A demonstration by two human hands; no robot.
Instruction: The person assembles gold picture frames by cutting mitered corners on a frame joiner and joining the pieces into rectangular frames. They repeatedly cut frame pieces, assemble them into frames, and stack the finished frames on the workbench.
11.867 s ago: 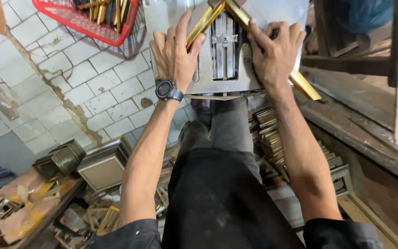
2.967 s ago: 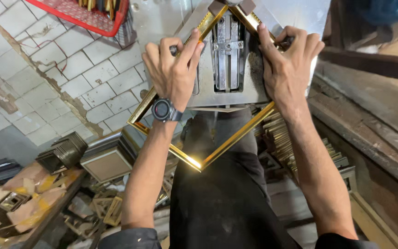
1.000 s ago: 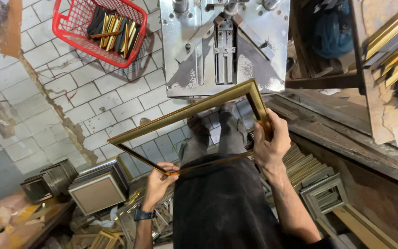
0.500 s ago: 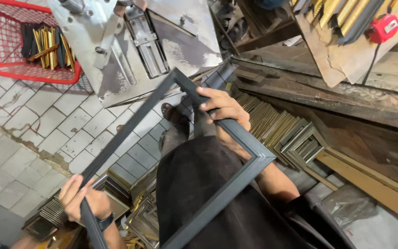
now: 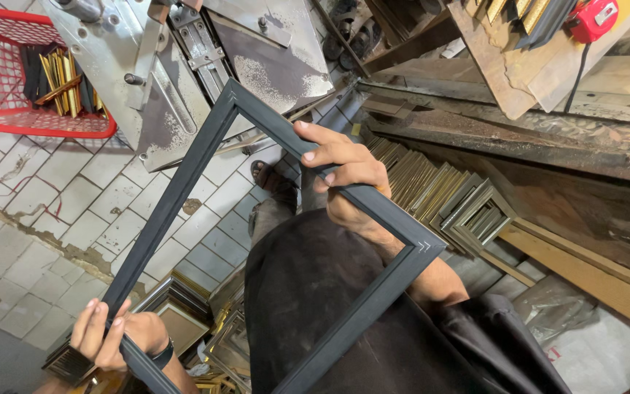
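Dark-grey frame: rectangular picture frame [image 5: 205, 157] with its unfinished back face to the camera, held in the air above the person's lap, clear of the machine and floor.
Frame position: top corner near the metal joining machine [image 5: 184, 58]; right corner, with visible V-nail marks, over the right forearm; lower rails run out of the bottom edge.
Frame orientation: set as a diamond, one corner pointing up toward the machine. Long axis, judged from the longer left rail, runs from lower left to upper right; the full length is cut off by the picture edge.
Right hand: right hand [image 5: 344, 179] closed around the upper right rail, thumb under, fingers over the back face.
Left hand: left hand [image 5: 107, 335] gripping the lower end of the left rail, fingers wrapped over it; a dark wrist strap shows beside it.
Handling advice: as a judgement, support is best kept on two opposite rails as now, away from the mitred corners, so that the fresh joints take no twist. Turning should be slow and level, the top corner kept off the machine's edge.
Risk: as a judgement, racking the frame could open a mitre.
Surroundings: red basket [image 5: 34, 73] of gold moulding offcuts at upper left; stacked small frames [image 5: 439, 197] along the right; white tiled floor [image 5: 60, 204] beneath; wooden bench [image 5: 548, 124] at upper right.
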